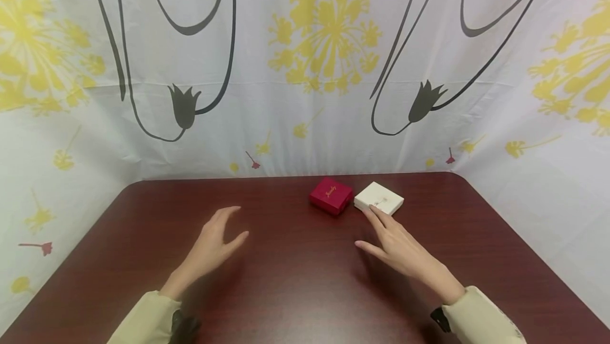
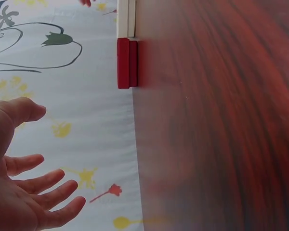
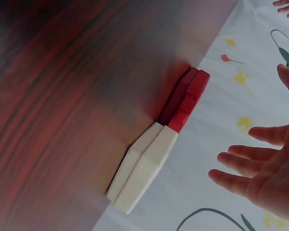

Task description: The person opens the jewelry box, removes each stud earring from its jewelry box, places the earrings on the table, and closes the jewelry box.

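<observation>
Side by side near the far edge of the table lie a red box [image 1: 331, 196] with gold lettering and a white box [image 1: 379, 197] with a small print on its lid. Both look closed. My right hand [image 1: 397, 246] is held above the table just in front of the white box, its fingertips overlapping the box's near edge in the head view; in the right wrist view a gap shows between the fingers and the white box [image 3: 142, 168]. To the left, my left hand [image 1: 212, 243] hovers over the table with thumb and fingers spread, holding nothing, well apart from the red box [image 2: 127, 63].
The dark reddish-brown table [image 1: 295, 286] has a glossy wood-grain top with rounded far corners. A white curtain [image 1: 267, 127] with yellow and grey flower prints hangs behind it and along both sides. Dark straps show by both sleeves [image 1: 147, 317].
</observation>
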`<state>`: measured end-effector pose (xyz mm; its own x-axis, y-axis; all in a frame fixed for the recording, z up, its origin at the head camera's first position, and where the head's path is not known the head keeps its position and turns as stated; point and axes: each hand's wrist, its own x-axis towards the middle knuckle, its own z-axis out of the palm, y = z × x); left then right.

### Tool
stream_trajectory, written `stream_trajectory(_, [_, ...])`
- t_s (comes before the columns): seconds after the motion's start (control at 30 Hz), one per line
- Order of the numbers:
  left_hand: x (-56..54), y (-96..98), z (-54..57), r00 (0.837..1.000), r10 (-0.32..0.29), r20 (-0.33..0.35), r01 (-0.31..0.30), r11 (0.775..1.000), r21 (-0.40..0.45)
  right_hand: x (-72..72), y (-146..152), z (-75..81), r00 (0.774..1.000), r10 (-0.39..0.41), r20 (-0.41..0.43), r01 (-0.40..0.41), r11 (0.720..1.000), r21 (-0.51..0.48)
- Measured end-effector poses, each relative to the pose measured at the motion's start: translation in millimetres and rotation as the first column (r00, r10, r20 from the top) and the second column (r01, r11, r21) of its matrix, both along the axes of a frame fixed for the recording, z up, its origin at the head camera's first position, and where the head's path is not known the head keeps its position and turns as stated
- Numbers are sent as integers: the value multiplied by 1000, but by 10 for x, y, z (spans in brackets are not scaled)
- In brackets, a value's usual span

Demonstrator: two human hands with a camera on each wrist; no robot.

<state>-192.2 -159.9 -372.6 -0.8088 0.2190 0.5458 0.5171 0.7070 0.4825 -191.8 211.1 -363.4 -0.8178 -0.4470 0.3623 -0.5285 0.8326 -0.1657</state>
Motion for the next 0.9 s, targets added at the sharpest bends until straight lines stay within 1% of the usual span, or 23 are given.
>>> stream_trajectory(0.17, [-98, 89, -8, 999, -3, 38, 2, 1000, 27, -96, -87, -48, 1000, 14, -1, -14, 1000, -12])
stream_trajectory(0.3, [-179, 144, -40, 999, -11, 52, 8, 999, 49, -172, -139, -84, 999, 33, -23, -33, 999, -8])
stream_trajectory(0.4, [-236, 185, -68, 998, -19, 65, 15, 998, 68, -223, -169, -103, 999, 36, -20, -36, 999, -9])
stream_trajectory(0.67, [-378, 316, -131, 994, -61, 92, 50, 992, 117, -337, -244, -149, 999, 23, 30, -22, 999, -25])
stream_trajectory(0.9, [-487, 454, -172, 985, -98, 140, 77, 986, 149, -416, -274, -189, 999, 11, 53, -10, 1000, -16])
